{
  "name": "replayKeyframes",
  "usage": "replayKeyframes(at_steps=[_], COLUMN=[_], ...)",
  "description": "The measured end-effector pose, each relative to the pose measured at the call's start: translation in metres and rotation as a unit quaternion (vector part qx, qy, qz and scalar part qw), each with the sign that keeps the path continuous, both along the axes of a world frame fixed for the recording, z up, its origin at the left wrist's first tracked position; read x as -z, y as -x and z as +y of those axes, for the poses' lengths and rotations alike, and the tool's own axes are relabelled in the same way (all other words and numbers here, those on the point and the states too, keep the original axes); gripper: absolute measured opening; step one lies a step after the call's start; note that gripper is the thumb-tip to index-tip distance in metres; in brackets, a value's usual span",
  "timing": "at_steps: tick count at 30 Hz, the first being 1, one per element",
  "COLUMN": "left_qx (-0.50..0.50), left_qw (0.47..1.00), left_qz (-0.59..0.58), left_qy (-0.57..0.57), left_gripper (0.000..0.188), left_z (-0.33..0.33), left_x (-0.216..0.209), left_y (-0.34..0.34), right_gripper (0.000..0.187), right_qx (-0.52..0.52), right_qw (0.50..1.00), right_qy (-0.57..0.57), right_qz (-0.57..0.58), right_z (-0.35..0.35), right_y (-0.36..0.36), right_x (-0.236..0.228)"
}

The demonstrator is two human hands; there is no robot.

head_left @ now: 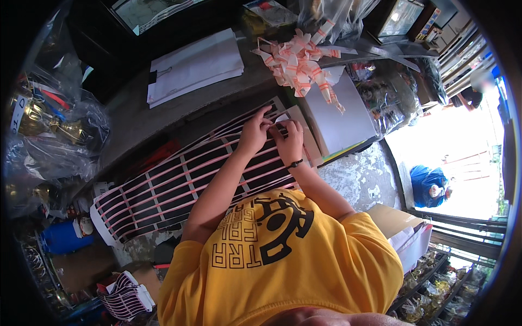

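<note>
A long black sheet [179, 187], marked by pinkish lines and grey cross bands into a grid, stretches across in front of me. At its far right end, my left hand [254, 132] and my right hand [289, 142] come together with bent, closed fingers. A small white flap [282, 118] shows right by the fingertips. What exactly the fingers pinch is too small to make out. The right wrist wears a dark band. Under the sheet's right end lies a pale board [309, 142].
Crumpled white strips with orange marks [299, 68] are heaped beyond my hands, near a white paper stack [342, 117]. Clipped papers [196, 68] lie on the dark ledge. Clear plastic bags of trophy parts [60, 122] stand left. A blue bag [428, 186] sits by the bright doorway.
</note>
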State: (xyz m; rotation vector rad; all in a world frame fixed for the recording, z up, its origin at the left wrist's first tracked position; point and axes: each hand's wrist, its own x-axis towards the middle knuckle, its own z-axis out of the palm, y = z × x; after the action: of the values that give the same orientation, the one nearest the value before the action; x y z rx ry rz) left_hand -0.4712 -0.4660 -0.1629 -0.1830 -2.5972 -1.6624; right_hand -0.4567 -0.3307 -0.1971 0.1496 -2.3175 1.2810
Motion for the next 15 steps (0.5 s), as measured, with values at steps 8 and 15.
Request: replayKeyframes(at_steps=[8, 15], left_qx=[0.057, 0.194], left_qw=[0.995, 0.977], left_qz=[-0.067, -0.075], left_qy=[0.044, 0.046], left_gripper=[0.057, 0.056], left_z=[-0.006, -0.016], left_x=[-0.022, -0.039], left_y=[0.011, 0.031], right_gripper=[0.021, 0.013], right_qx=[-0.018, -0.021], right_qw=[1.0, 0.998], right_qy=[0.002, 0.056], right_qz=[0.018, -0.018], right_z=[0.0, 0.003], right_y=[0.001, -0.003], right_x=[-0.009, -0.019])
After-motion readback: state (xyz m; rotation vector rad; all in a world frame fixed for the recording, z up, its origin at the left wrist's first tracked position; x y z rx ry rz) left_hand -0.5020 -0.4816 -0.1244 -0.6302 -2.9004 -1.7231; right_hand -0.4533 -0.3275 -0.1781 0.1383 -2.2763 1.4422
